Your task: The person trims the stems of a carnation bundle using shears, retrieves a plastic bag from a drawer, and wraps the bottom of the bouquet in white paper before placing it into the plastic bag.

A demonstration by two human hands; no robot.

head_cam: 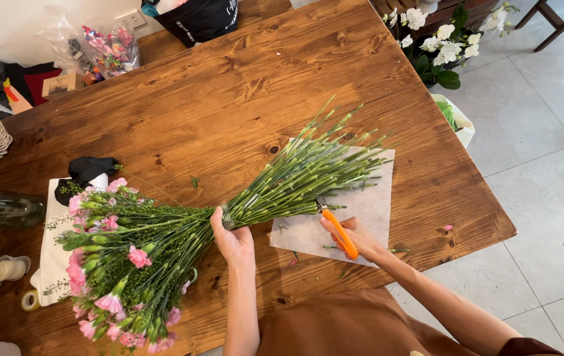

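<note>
Beside the grey paper sheet [367, 211], the left hand [231, 237] grips the carnation bouquet [163, 244]; the right hand [354, 236] clasps orange-handled shears [338, 231] at its stems.

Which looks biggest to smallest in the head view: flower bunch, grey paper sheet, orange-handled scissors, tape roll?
1. flower bunch
2. grey paper sheet
3. orange-handled scissors, in the right hand
4. tape roll
All lie on one table, so nearness hardly skews it.

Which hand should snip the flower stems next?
Right hand, probably: it holds the orange scissors at the stems, while the left hand grips the bouquet.
</note>
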